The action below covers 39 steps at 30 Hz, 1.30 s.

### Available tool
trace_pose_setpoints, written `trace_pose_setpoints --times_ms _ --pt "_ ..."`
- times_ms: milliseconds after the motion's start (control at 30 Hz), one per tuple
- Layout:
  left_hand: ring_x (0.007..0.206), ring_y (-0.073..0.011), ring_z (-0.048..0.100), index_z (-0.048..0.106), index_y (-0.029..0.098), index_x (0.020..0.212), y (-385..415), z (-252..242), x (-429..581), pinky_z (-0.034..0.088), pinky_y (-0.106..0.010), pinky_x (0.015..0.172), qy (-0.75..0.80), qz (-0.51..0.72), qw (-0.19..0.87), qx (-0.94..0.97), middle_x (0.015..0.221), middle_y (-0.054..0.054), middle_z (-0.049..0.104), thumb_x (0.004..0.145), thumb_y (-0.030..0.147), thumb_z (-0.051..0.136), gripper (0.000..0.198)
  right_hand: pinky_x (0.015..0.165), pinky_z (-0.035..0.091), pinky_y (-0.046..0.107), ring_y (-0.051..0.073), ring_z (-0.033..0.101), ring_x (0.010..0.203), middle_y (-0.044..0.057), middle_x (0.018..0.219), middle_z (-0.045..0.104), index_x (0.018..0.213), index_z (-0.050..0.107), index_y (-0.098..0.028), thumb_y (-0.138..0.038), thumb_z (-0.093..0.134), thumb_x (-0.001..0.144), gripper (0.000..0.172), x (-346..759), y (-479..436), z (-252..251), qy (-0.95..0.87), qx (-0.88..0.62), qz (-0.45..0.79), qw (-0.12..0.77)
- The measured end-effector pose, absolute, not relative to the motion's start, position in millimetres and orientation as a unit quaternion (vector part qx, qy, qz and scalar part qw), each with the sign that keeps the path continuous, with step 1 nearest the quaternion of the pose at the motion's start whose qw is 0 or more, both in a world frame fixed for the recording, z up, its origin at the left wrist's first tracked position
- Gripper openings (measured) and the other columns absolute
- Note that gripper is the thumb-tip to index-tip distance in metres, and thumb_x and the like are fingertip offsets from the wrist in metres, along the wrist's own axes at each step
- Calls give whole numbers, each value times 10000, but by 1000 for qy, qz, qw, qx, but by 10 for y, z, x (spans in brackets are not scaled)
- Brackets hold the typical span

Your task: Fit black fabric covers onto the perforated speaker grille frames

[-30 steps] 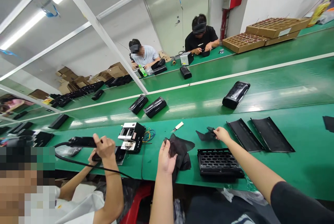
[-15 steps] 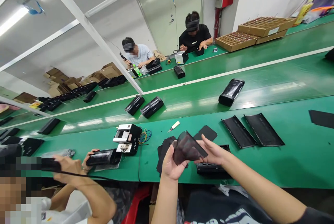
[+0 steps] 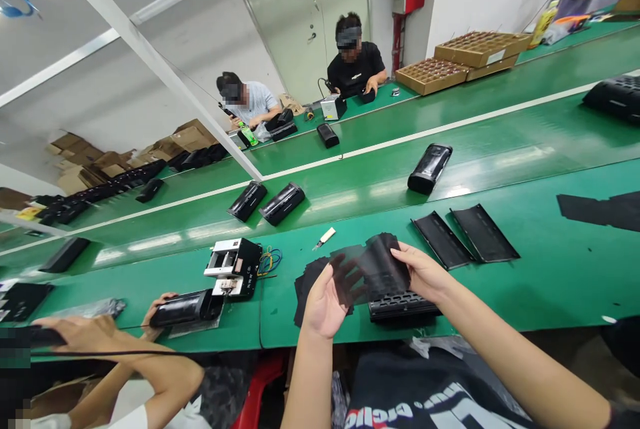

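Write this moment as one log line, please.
left hand: holds dark sheet | right hand: holds same sheet | below: black perforated grille on green table

Cut-off white lettering on the person's black shirt [image 3: 400, 405], too partial to read; nothing else legible.

Only one camera is used, and it sits on the person's head, looking forward and down over the green table [image 3: 550, 282]. It is very close to the person's own left hand [image 3: 325, 299], right hand [image 3: 423, 272] and the thin black sheet [image 3: 377, 269] between them. The two people [image 3: 355, 59] across the belt look small and far away, and a co-worker's arm [image 3: 150, 369] shows at the bottom left.
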<state>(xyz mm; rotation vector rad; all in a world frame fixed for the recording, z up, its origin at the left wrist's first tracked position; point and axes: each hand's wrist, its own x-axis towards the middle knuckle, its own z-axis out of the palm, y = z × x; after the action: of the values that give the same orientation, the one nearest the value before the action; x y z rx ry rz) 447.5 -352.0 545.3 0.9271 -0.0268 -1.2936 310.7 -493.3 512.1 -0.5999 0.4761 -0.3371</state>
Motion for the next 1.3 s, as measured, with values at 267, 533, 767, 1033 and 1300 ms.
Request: trace_pose_setpoints --times_ms 267,533,767,1033,1300 --pt "998 -239 561 520 200 1106 -3534 5228 4539 461 -368 800 -24 -586 685 433 1103 -104 589 741 278 548 374 664 477 282 186 631 716 63 758 674 781 607 -168 -357 634 657 228 2901 -5065 4982 305 -376 -194 853" --pt "916 -220 570 595 179 918 -3478 4433 4513 435 -323 730 -6 -530 537 656 1059 -131 581 665 277 615 272 553 440 271 207 590 642 59 643 648 617 559 -181 -419 558 634 239 2214 -5451 4707 533 -603 -262 533" --pt "863 -220 554 614 155 809 -3588 3993 4306 403 -308 714 -60 -473 500 723 864 -99 611 570 219 672 253 511 333 253 187 561 562 50 583 609 645 526 -203 -331 416 766 208 2887 -4913 4490 493 -816 -68 294" --pt "770 -204 544 590 159 758 -3645 3804 4295 369 -300 748 -59 -438 532 722 732 -61 583 571 206 669 209 646 403 259 198 612 779 61 838 663 839 589 -202 -458 359 815 345 3039 -4736 4158 420 -801 -34 425" --pt "623 -170 504 553 187 696 -3667 3767 4301 344 -286 710 -85 -392 513 759 595 11 520 532 123 661 206 587 393 303 279 593 846 162 939 610 1032 472 -130 -461 501 745 438 2533 -5113 3741 543 -790 72 275"
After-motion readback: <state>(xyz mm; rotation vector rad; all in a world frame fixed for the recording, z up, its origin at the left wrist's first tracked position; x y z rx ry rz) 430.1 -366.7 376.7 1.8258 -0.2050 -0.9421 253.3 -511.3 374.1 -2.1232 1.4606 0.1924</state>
